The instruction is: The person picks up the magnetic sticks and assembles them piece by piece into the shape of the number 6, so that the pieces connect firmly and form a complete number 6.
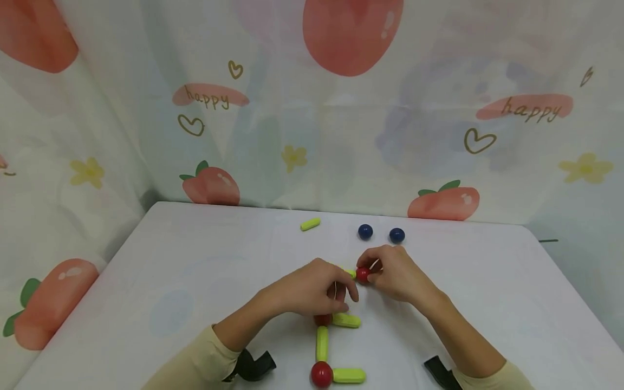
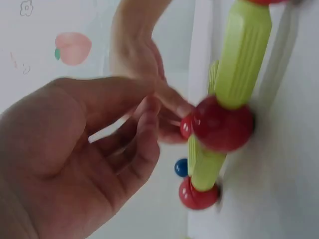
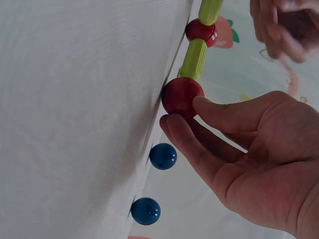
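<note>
Between thumb and fingers, my right hand pinches a red ball at the far right end of a structure of red balls and lime-green sticks. A ribbed green stick joins that ball. My left hand hovers over the structure's middle with loosely bent fingers, holding nothing. Below it, a partly covered red ball meets a green stick pointing right. Another stick runs down to the nearest red ball, which has a stick on its right. The left hand hides part of the structure's far side.
Two blue balls lie beyond my right hand, near the table's back edge. Left of them lies a loose green stick. A black strap shows at the left sleeve. A printed curtain hangs behind the white table.
</note>
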`<state>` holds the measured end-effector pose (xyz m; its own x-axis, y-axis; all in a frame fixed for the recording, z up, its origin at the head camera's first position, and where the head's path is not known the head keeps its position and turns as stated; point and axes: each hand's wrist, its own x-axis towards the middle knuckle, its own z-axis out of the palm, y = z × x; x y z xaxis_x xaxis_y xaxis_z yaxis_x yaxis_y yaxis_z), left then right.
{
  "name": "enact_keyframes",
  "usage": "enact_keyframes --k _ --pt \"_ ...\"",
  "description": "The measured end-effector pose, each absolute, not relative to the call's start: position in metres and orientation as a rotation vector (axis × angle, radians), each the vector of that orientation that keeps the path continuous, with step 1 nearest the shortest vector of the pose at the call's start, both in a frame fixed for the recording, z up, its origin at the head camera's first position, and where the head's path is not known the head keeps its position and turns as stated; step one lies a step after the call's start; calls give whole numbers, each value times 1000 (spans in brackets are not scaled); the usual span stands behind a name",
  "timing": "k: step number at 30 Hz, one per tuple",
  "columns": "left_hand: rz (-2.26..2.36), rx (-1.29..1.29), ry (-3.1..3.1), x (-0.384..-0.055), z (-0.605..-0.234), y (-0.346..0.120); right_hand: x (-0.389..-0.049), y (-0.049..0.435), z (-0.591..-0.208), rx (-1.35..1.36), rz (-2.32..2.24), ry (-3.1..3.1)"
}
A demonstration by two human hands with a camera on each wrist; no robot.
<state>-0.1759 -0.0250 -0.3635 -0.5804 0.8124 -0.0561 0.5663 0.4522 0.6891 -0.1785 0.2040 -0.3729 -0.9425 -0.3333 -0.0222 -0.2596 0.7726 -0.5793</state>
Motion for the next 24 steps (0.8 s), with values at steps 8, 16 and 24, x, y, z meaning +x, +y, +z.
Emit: enact_keyframes --k 8,16,24 --pt "848 845 2708 -190 -372 -33 -179 204 -374 -461 -878 2846" --pt "821 748 2691 -198 -381 -36 -180 203 -374 -429 -880 2831" --pt "892 714 2639 -204 -386 -37 -179 203 -373 -435 -891 2825"
